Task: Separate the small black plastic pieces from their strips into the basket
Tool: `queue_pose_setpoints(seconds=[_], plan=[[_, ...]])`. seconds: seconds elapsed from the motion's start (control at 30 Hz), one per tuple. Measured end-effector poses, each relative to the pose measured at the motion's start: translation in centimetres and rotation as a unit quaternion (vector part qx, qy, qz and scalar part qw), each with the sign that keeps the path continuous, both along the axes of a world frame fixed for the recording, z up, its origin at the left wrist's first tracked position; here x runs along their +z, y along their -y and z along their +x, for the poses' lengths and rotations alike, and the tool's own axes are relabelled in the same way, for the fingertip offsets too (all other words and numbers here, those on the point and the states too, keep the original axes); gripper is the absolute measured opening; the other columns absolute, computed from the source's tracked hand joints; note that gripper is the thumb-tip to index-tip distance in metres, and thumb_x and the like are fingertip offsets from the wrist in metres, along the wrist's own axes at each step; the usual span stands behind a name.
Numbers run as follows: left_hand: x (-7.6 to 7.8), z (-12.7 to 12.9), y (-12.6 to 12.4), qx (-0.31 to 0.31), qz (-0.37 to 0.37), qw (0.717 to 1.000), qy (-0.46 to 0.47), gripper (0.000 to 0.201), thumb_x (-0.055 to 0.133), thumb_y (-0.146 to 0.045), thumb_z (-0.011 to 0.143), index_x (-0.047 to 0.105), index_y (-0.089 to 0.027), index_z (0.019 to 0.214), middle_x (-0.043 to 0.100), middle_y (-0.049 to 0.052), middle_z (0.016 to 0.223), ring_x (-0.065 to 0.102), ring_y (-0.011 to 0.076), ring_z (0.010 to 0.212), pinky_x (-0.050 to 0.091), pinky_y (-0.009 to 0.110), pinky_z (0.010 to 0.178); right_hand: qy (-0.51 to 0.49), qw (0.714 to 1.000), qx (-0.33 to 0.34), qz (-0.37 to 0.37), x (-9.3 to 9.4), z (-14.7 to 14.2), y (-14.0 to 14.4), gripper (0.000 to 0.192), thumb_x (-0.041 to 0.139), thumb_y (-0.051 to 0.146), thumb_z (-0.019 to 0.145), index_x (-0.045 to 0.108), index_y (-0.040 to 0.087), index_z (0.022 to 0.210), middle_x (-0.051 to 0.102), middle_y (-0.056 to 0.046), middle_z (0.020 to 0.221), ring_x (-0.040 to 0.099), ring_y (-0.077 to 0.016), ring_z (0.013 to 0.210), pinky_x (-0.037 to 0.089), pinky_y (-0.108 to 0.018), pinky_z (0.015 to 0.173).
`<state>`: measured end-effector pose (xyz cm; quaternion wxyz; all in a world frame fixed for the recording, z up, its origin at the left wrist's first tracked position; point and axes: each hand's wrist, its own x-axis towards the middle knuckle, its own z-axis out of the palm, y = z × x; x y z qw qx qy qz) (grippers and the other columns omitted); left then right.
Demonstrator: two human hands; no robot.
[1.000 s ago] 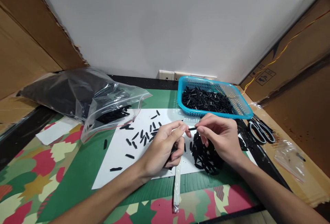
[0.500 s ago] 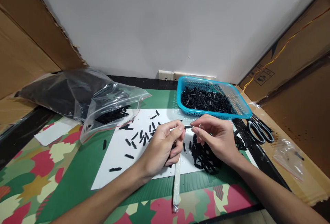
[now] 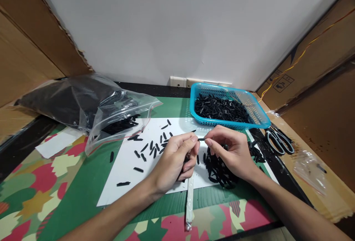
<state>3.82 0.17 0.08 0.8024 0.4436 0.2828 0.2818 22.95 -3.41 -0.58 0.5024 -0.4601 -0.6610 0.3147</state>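
A small black strip point(image 3: 201, 139) is pinched between both hands above a white sheet point(image 3: 116, 174). My left hand point(image 3: 177, 156) is closed, thumb and forefinger on the strip's left end; its other fingers curl round more dark pieces that are mostly hidden. My right hand point(image 3: 231, 150) holds the right end between thumb and fingertips. Below the right hand lies a heap of black strips point(image 3: 220, 170), partly covered by it. Loose black strips point(image 3: 156, 148) are scattered on the sheet to the left. A narrow white stick point(image 3: 189, 204) in clear wrapping lies under the left hand.
A blue perforated basket point(image 3: 230, 124) holding many black pieces stands at the back right. At the left is a clear zip bag point(image 3: 91, 104) full of black strips. Grey-handled scissors point(image 3: 277, 141) and a small plastic bag point(image 3: 310, 170) lie at the right. Cardboard point(image 3: 327, 122) borders both sides.
My right fingers have closed in on the strip's right end, where their grip was looser before. The hands have otherwise barely moved, and the whole view has shifted slightly.
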Motion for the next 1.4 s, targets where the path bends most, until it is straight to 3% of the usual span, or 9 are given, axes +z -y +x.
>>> queue_pose_setpoints(seconds=[0.33,0.43,0.57,0.63,0.7,0.8,0.9,1.0,1.4], plan=[[0.1,0.0,0.1,0.000,-0.010,1.000,0.001,0.037,0.052,-0.041,0.104,0.051,-0.019,0.073,0.039,-0.009,0.048,0.026,0.0034,0.036,0.022,0.011,0.034,0.065,0.997,0.001,0.032,-0.1,-0.3,0.2,0.015,0.063,0.024,0.104,0.069,0.021,0.091,0.062,0.001,0.080,0.058,-0.0130,0.067,0.046,-0.026,0.059],[0.0,0.0,0.2,-0.002,-0.015,1.000,0.002,0.038,0.050,-0.044,0.104,0.051,-0.019,0.075,0.038,-0.009,0.048,0.024,0.0034,0.036,0.022,0.011,0.035,0.131,0.985,-0.034,0.103,0.1,0.4,0.1,0.013,0.061,0.020,0.103,0.068,0.021,0.092,0.066,-0.002,0.082,0.061,-0.0164,0.072,0.048,-0.030,0.065],[-0.1,0.0,0.2,-0.003,-0.020,1.000,0.003,0.038,0.045,-0.050,0.106,0.051,-0.020,0.082,0.038,-0.010,0.047,0.023,0.0040,0.036,0.020,0.011,0.035,0.279,0.898,-0.228,0.253,0.3,3.1,-0.9,0.007,0.068,0.018,0.098,0.070,0.021,0.092,0.072,-0.007,0.086,0.063,-0.0252,0.085,0.048,-0.043,0.084],[-0.2,-0.1,0.3,-0.007,-0.022,1.000,0.002,0.038,0.039,-0.054,0.107,0.050,-0.022,0.090,0.040,-0.010,0.047,0.022,0.0046,0.035,0.019,0.011,0.035,0.325,0.854,-0.319,0.252,0.3,4.4,-1.6,0.005,0.071,0.022,0.097,0.074,0.021,0.100,0.075,-0.010,0.100,0.063,-0.0307,0.099,0.046,-0.051,0.094],[-0.1,-0.1,0.4,-0.009,-0.025,1.000,-0.009,0.038,0.034,-0.058,0.107,0.049,-0.024,0.098,0.040,-0.010,0.046,0.021,0.0053,0.034,0.019,0.011,0.034,0.325,0.848,-0.340,0.243,0.3,4.7,-1.9,0.016,0.072,0.024,0.096,0.074,0.022,0.112,0.073,-0.012,0.110,0.062,-0.0332,0.108,0.046,-0.054,0.099],[0.0,-0.1,0.8,-0.022,-0.030,0.998,-0.041,0.039,0.030,-0.063,0.107,0.046,-0.027,0.107,0.040,-0.011,0.046,0.020,0.0064,0.034,0.018,0.011,0.034,0.264,0.904,-0.246,0.230,0.6,3.1,-1.2,0.012,0.072,0.021,0.096,0.074,0.024,0.107,0.071,-0.009,0.106,0.063,-0.0295,0.104,0.049,-0.047,0.094],[-0.2,-0.1,1.1,-0.025,-0.017,0.998,-0.059,0.041,0.036,-0.069,0.104,0.043,-0.029,0.109,0.041,-0.012,0.050,0.026,0.0070,0.038,0.021,0.011,0.037,0.194,0.969,-0.032,0.151,0.8,0.6,0.1,0.013,0.070,0.017,0.099,0.075,0.026,0.107,0.069,-0.007,0.102,0.063,-0.0247,0.097,0.052,-0.040,0.085],[-0.4,0.0,1.2,-0.016,0.007,0.997,-0.075,0.048,0.046,-0.075,0.098,0.043,-0.029,0.110,0.040,-0.012,0.058,0.034,0.0079,0.046,0.026,0.012,0.041,0.188,0.974,0.099,0.081,0.8,-1.0,0.7,0.012,0.072,0.018,0.099,0.076,0.025,0.108,0.071,-0.007,0.108,0.061,-0.0243,0.101,0.051,-0.040,0.090],[-1.0,-0.3,1.0,-0.005,0.045,0.992,-0.118,0.055,0.045,-0.078,0.096,0.049,-0.026,0.113,0.044,-0.010,0.054,0.034,0.0096,0.044,0.026,0.016,0.039,0.236,0.960,0.141,0.055,0.4,-1.0,0.2,0.011,0.065,0.017,0.103,0.073,0.023,0.104,0.070,-0.005,0.107,0.054,-0.0223,0.093,0.048,-0.038,0.083]])
